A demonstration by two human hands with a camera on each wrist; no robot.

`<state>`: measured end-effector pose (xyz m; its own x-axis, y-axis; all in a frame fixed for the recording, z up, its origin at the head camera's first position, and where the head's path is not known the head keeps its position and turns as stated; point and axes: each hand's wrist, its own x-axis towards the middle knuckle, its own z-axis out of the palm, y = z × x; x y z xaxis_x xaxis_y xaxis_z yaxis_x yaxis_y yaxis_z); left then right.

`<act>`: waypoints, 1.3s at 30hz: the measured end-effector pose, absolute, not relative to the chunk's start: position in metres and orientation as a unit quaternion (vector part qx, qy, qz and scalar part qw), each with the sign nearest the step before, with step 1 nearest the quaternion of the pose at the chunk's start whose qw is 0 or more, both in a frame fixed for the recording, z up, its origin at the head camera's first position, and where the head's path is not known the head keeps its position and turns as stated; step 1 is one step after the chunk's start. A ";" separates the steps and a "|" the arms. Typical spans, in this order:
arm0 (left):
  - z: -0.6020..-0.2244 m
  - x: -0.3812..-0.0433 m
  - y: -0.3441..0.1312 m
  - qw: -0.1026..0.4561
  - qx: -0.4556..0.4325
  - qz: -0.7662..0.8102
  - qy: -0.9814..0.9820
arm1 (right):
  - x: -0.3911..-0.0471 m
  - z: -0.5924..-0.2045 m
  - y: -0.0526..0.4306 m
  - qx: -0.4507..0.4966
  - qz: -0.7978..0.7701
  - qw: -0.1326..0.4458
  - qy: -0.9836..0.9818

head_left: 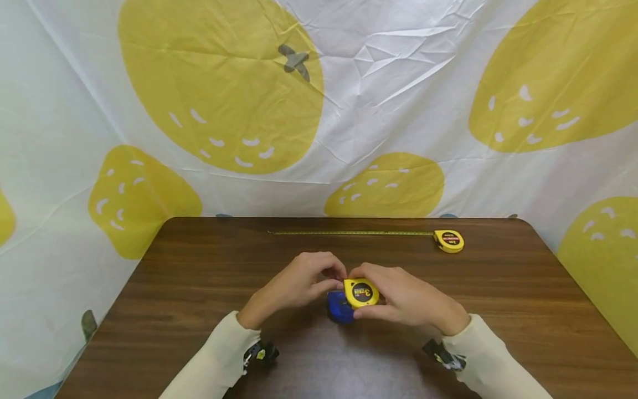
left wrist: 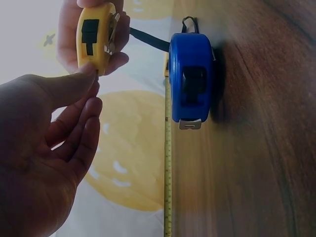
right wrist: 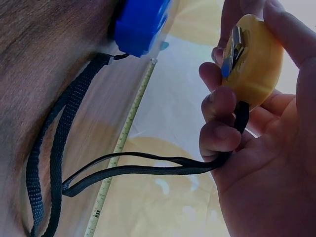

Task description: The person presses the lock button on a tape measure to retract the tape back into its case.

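My right hand (head_left: 411,293) grips a yellow tape measure (head_left: 361,293) marked with a 3, fingers on one side and thumb below. Its black wrist strap (right wrist: 143,171) dangles from the palm. My left hand (head_left: 301,281) pinches with thumb and fingers at the mouth of that yellow case, where the tape's end lies; the end itself is hidden by the fingertips. Just below and behind the yellow case, a blue tape measure (left wrist: 190,81) stands on edge on the table, its metal hook (left wrist: 190,124) drawn in. Neither hand visibly grips the blue one.
Along the back of the brown wooden table (head_left: 209,332), another yellow tape measure (head_left: 449,241) lies at the right with its blade (head_left: 349,233) stretched out leftward. A woven black strap (right wrist: 59,143) trails from the blue case. Behind the table hangs a lemon-print cloth (head_left: 349,111).
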<state>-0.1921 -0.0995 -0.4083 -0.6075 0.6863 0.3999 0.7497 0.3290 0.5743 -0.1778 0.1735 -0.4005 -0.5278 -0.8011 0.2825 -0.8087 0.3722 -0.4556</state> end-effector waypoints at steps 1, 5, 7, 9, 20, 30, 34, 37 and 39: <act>-0.409 -0.192 -0.100 0.041 -0.441 -0.376 -0.814 | -0.178 -0.401 0.173 0.487 0.279 0.008 -0.828; -0.410 -0.194 -0.100 0.038 -0.440 -0.381 -0.812 | -0.180 -0.402 0.174 0.488 0.278 0.008 -0.827; -0.411 -0.195 -0.100 0.038 -0.441 -0.385 -0.810 | -0.181 -0.402 0.176 0.486 0.278 0.007 -0.829; -0.412 -0.197 -0.100 0.042 -0.444 -0.386 -0.808 | -0.182 -0.401 0.179 0.481 0.277 0.004 -0.832; -0.416 -0.208 -0.109 0.045 -0.416 -0.374 -0.828 | -0.188 -0.391 0.197 0.452 0.229 -0.035 -0.861; -0.421 -0.214 -0.118 0.053 -0.399 -0.385 -0.831 | -0.183 -0.397 0.193 0.469 0.209 -0.135 -0.847; -0.423 -0.215 -0.120 0.054 -0.394 -0.383 -0.834 | -0.181 -0.401 0.189 0.461 0.194 -0.144 -0.854; -0.426 -0.217 -0.123 0.054 -0.385 -0.384 -0.837 | -0.181 -0.402 0.187 0.452 0.182 -0.139 -0.862; -0.427 -0.219 -0.126 0.053 -0.375 -0.386 -0.841 | -0.182 -0.404 0.187 0.444 0.172 -0.134 -0.869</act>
